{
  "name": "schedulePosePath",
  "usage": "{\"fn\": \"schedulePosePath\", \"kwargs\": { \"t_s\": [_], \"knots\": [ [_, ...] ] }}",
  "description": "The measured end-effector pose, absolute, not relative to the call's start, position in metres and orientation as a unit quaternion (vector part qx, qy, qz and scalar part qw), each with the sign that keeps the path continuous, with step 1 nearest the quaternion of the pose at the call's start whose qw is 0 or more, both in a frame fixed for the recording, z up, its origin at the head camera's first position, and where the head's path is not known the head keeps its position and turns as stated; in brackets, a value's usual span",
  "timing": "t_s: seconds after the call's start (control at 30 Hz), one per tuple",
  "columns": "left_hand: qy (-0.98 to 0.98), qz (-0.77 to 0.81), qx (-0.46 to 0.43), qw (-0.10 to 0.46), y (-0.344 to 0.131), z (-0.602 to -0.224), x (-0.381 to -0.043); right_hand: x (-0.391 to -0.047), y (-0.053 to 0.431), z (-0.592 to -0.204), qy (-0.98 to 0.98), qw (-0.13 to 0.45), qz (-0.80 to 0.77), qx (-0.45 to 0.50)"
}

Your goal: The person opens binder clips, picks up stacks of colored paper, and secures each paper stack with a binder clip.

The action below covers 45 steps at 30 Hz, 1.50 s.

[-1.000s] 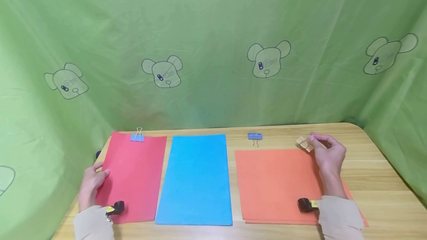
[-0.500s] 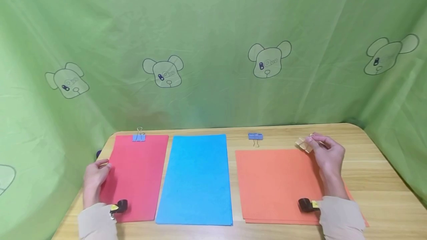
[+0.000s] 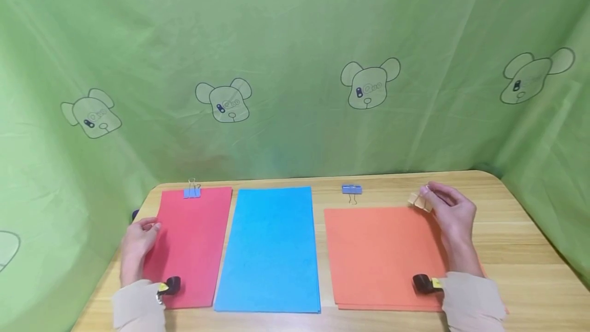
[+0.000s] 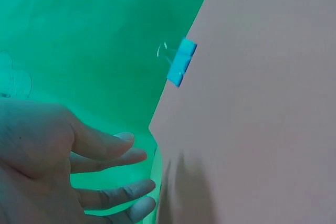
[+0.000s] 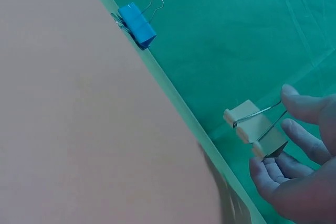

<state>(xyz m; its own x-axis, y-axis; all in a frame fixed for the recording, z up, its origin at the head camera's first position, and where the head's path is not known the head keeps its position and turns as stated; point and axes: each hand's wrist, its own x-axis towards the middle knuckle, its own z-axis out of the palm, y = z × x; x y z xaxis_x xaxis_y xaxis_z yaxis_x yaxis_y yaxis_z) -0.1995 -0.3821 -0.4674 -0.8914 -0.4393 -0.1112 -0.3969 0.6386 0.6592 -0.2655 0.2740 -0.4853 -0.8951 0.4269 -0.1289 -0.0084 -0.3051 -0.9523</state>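
My left hand (image 3: 138, 242) hovers at the left edge of the red paper (image 3: 193, 250), thumb and fingers loosely extended and spread in the left wrist view, gripping nothing. A blue binder clip (image 3: 191, 193) bites the top edge of that red sheet, its wire handles sticking up. In my right hand (image 3: 454, 216), a cream binder clip (image 5: 260, 124) is held by thumb and fingers, its wire handle reaching toward the thumb. That hand is above the top right part of the orange paper (image 3: 382, 255). A second blue binder clip (image 3: 352, 189) lies behind the orange paper.
Blue paper (image 3: 269, 250) lies between the red and orange paper, its sheets slightly out of line at the bottom right. All rest on a wooden table (image 3: 521, 250). A green curtain (image 3: 295, 65) with bear-head outlines closes off the back and sides.
My left hand has let go of the red paper's left edge and moved slightly right and up. The red paper has shifted a little right and straightened. My right hand barely moved.
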Motion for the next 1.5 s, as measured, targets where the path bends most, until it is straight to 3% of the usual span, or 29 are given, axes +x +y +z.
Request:
{"fn": "schedulePosePath", "kwargs": {
  "t_s": [0.4,0.73,1.13,1.5],
  "knots": [
    [-0.921,-0.341,0.177,0.069,-0.352,-0.45,-0.208,-0.264,0.275,-0.485,-0.574,0.126,0.793,-0.163],
    [-0.933,-0.352,-0.016,0.076,-0.296,-0.445,-0.229,-0.261,0.279,-0.491,-0.607,0.092,0.779,-0.124],
    [-0.94,-0.319,-0.119,-0.018,-0.249,-0.471,-0.236,-0.26,0.277,-0.492,-0.634,0.077,0.762,-0.108],
    [-0.962,-0.254,-0.071,-0.078,-0.228,-0.48,-0.231,-0.262,0.273,-0.489,-0.664,0.069,0.738,-0.102]
  ]
}}
